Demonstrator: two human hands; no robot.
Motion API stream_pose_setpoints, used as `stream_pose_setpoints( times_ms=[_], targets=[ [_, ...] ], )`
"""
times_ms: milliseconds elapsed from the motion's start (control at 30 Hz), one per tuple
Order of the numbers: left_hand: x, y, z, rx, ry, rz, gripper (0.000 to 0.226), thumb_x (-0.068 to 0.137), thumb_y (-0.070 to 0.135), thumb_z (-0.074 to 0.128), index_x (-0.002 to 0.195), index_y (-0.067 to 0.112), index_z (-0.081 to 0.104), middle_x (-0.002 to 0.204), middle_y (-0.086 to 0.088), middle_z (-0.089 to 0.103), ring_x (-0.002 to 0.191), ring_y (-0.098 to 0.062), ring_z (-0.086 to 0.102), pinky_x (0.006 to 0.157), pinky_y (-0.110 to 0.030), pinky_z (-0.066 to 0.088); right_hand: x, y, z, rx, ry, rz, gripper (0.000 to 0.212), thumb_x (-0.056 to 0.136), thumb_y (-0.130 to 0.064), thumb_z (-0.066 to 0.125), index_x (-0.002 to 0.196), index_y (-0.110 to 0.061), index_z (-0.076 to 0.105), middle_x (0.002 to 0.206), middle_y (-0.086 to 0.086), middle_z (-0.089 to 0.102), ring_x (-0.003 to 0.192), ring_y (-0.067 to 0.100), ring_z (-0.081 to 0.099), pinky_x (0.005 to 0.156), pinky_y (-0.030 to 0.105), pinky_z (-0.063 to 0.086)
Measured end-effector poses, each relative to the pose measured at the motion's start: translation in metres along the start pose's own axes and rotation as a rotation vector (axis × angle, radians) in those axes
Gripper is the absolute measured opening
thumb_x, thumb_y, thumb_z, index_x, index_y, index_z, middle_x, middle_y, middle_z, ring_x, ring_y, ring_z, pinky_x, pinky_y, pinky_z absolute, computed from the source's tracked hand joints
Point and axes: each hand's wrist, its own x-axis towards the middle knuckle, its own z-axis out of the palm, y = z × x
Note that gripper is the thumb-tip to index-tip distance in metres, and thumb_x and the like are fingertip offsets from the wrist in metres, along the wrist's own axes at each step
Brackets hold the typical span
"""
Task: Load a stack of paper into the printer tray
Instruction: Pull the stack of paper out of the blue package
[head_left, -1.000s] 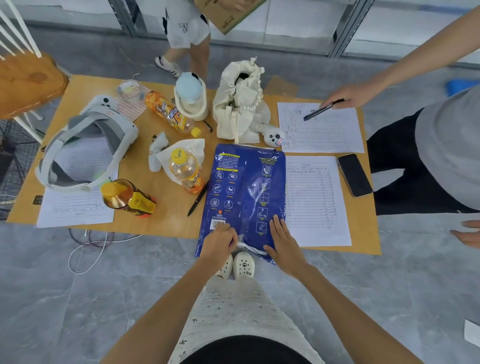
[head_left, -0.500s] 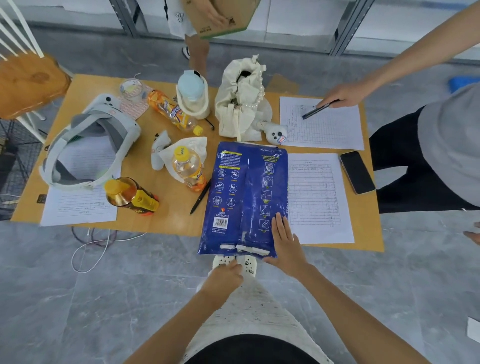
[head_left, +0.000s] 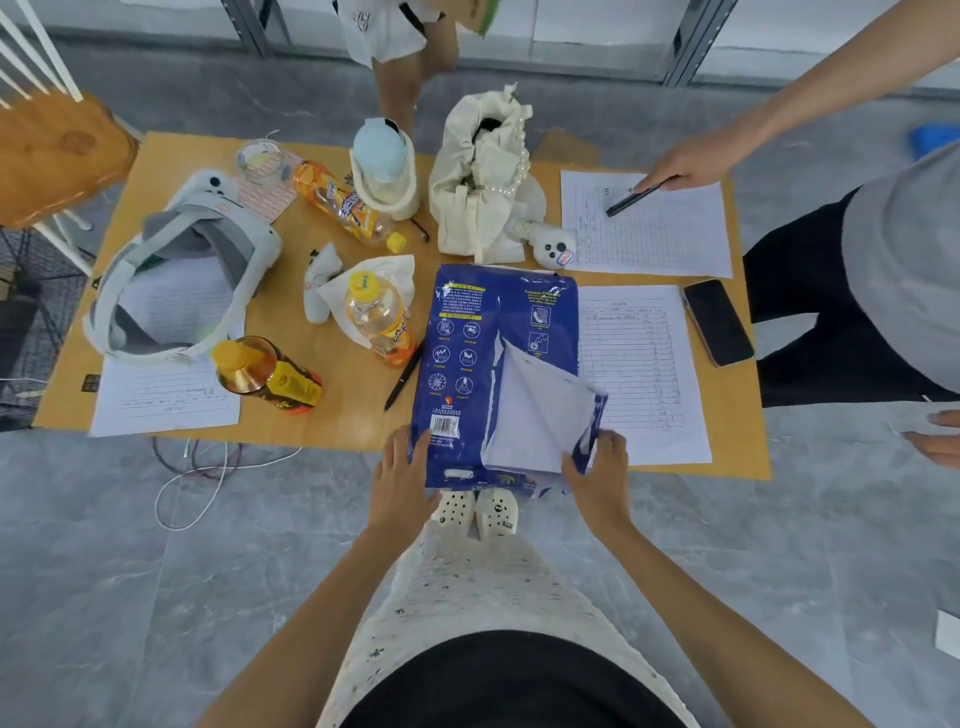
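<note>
A blue-wrapped ream of paper lies on the wooden table, its near end hanging over the front edge. The wrapper is torn open on the right, and white sheets show through the gap. My left hand grips the near left corner of the pack. My right hand pinches the torn blue flap and holds it pulled back to the right. No printer or tray is in view.
Bottles, a black pen, a white headset, a cream bag, forms and a phone crowd the table. Another person's hand writes at the right. Cables trail on the floor.
My left hand returned to the pack's near left corner. My right hand went from lying flat on the wrapper to peeling its right flap open, which bared the white sheets.
</note>
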Motion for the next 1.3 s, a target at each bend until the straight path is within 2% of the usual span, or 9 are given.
stream_pose_setpoints(
  times_ms=[133, 300, 467, 633, 700, 833, 933, 1067, 1300],
  targets=[
    [0.003, 0.008, 0.006, 0.135, 0.009, -0.040, 0.087, 0.074, 0.026, 0.076, 0.144, 0.013, 0.026, 0.153, -0.015, 0.022, 0.139, -0.031, 0.028, 0.102, -0.041, 0.042, 0.002, -0.003, -0.011, 0.038, 0.128, 0.247, 0.022, 0.087, -0.022, 0.057, 0.099, -0.011, 0.043, 0.089, 0.007, 0.052, 0.075, 0.028, 0.055, 0.048, 0.026, 0.034],
    [0.008, 0.019, 0.014, 0.123, 0.097, -0.073, 0.078, 0.062, 0.031, 0.084, 0.128, 0.007, 0.049, 0.133, -0.015, 0.051, 0.118, -0.031, 0.053, 0.088, -0.041, 0.050, 0.012, -0.008, -0.019, -0.029, 0.109, 0.334, 0.027, 0.082, -0.008, 0.055, 0.064, -0.016, 0.037, 0.055, 0.000, 0.044, 0.051, 0.023, 0.043, 0.045, 0.026, 0.030],
    [0.008, 0.017, -0.003, -0.079, 0.254, -0.029, 0.046, 0.079, 0.022, 0.068, 0.121, 0.011, 0.052, 0.124, -0.008, 0.057, 0.113, -0.029, 0.054, 0.090, -0.041, 0.046, 0.008, -0.021, -0.014, 0.284, 0.063, 0.330, 0.025, 0.082, 0.001, 0.055, 0.066, -0.013, 0.044, 0.068, 0.025, 0.066, 0.051, 0.029, 0.065, 0.055, 0.044, 0.056],
    [0.019, 0.012, -0.024, -0.357, 0.421, -0.248, 0.046, 0.085, 0.012, 0.061, 0.126, 0.010, 0.040, 0.129, -0.012, 0.047, 0.107, -0.034, 0.054, 0.078, -0.045, 0.052, -0.003, -0.035, -0.006, 0.265, -0.051, 0.063, 0.010, 0.084, -0.001, 0.059, 0.082, -0.009, 0.054, 0.081, 0.007, 0.063, 0.079, 0.020, 0.062, 0.065, 0.020, 0.049],
    [0.027, 0.010, -0.031, -0.349, 0.458, -0.350, 0.052, 0.082, 0.004, 0.061, 0.129, 0.011, 0.038, 0.132, -0.013, 0.042, 0.113, -0.034, 0.049, 0.082, -0.045, 0.050, -0.003, -0.033, -0.001, 0.202, -0.151, -0.072, 0.011, 0.087, -0.002, 0.057, 0.096, -0.007, 0.057, 0.095, 0.002, 0.060, 0.094, 0.019, 0.059, 0.080, 0.021, 0.048],
    [0.042, 0.002, -0.038, 0.044, 0.418, 0.064, 0.062, 0.048, -0.017, 0.072, 0.100, 0.013, 0.058, 0.101, -0.009, 0.059, 0.093, -0.027, 0.053, 0.079, -0.036, 0.046, 0.005, -0.020, 0.009, -0.125, -0.346, -0.343, 0.035, 0.090, -0.003, 0.053, 0.124, -0.006, 0.051, 0.137, 0.008, 0.044, 0.127, 0.022, 0.044, 0.100, 0.025, 0.039],
    [0.049, 0.004, -0.031, 0.260, 0.254, 0.455, 0.048, 0.036, -0.001, 0.084, 0.076, 0.019, 0.067, 0.083, 0.001, 0.064, 0.082, -0.014, 0.050, 0.065, -0.028, 0.050, 0.010, -0.013, 0.013, -0.368, -0.406, -0.477, 0.051, 0.089, -0.007, 0.057, 0.137, -0.007, 0.041, 0.152, 0.012, 0.025, 0.141, 0.026, 0.025, 0.105, 0.039, 0.043],
    [0.049, 0.007, -0.017, 0.394, -0.012, 0.552, 0.074, 0.038, 0.045, 0.088, 0.105, 0.021, 0.067, 0.110, 0.004, 0.066, 0.099, -0.015, 0.064, 0.079, -0.027, 0.055, 0.011, -0.017, 0.013, -0.607, -0.342, -0.613, 0.070, 0.058, -0.017, 0.087, 0.120, -0.007, 0.055, 0.129, 0.019, 0.056, 0.116, 0.032, 0.057, 0.086, 0.040, 0.056],
    [0.051, 0.019, -0.023, 0.470, 0.018, 0.534, 0.066, 0.031, 0.023, 0.090, 0.093, 0.024, 0.068, 0.098, 0.007, 0.067, 0.084, -0.011, 0.066, 0.068, -0.023, 0.053, 0.023, -0.009, 0.010, -0.677, -0.347, -0.705, 0.077, 0.048, -0.018, 0.091, 0.111, -0.011, 0.049, 0.118, 0.016, 0.063, 0.101, 0.030, 0.065, 0.076, 0.035, 0.058]
  ],
)
